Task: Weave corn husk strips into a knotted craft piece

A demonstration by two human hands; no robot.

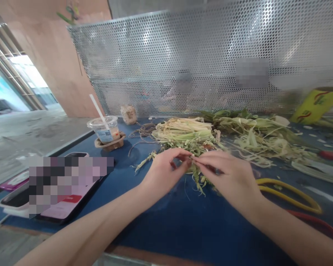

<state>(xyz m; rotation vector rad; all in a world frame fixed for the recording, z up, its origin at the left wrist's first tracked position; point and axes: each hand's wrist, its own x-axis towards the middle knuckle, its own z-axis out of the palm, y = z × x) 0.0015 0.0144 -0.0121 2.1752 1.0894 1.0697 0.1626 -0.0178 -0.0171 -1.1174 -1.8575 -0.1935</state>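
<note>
My left hand point(163, 173) and my right hand point(228, 175) meet fingertip to fingertip over the blue table point(166, 225). Both are pinched on a small bunch of green stems point(196, 178) whose leafy ends hang down onto the table below the fingers. Just behind the hands lies a bundle of pale trimmed stalks point(185, 133). A wider heap of green and pale leaf trimmings point(255, 138) spreads to the right of it.
A plastic cup with a straw point(105, 130) stands at the back left, a phone point(63, 207) lies at the left edge. Yellow-handled scissors point(290, 194) lie at the right. A perforated metal screen point(199, 55) closes the back; some twine point(143, 133) lies by the stalks.
</note>
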